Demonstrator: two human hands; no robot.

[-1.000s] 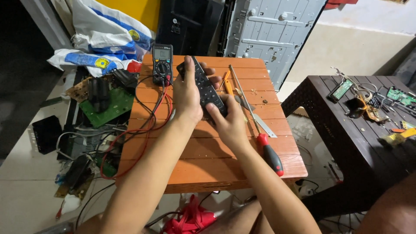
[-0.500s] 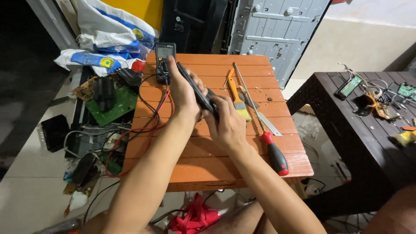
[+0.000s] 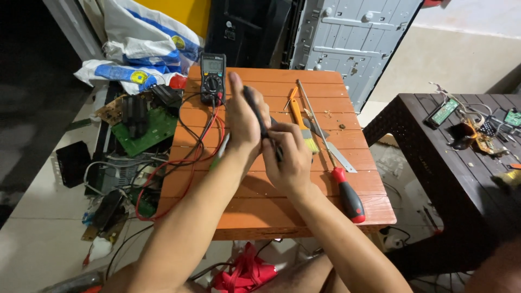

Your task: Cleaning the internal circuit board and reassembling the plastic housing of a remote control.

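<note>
Both my hands hold a black remote control point(image 3: 255, 108) edge-on above the orange wooden table point(image 3: 282, 211). My left hand point(image 3: 241, 122) grips its far part with fingers stretched along it. My right hand point(image 3: 287, 157) clasps its near end, fingers curled over the edge. Just beyond my hands a dark multimeter point(image 3: 213, 78) lies on the table, its red and black leads point(image 3: 190, 163) looping toward the left edge.
A red-handled screwdriver point(image 3: 339, 173), an orange-handled brush point(image 3: 301, 122) and a metal blade point(image 3: 336, 154) lie right of my hands. Green circuit boards point(image 3: 144, 127) and cables litter the floor at left. A dark side table point(image 3: 461, 173) with small parts stands right.
The remote has turned from lying face-up in my hands to standing on its edge. My hands have closed in around it, and the view has shifted slightly.
</note>
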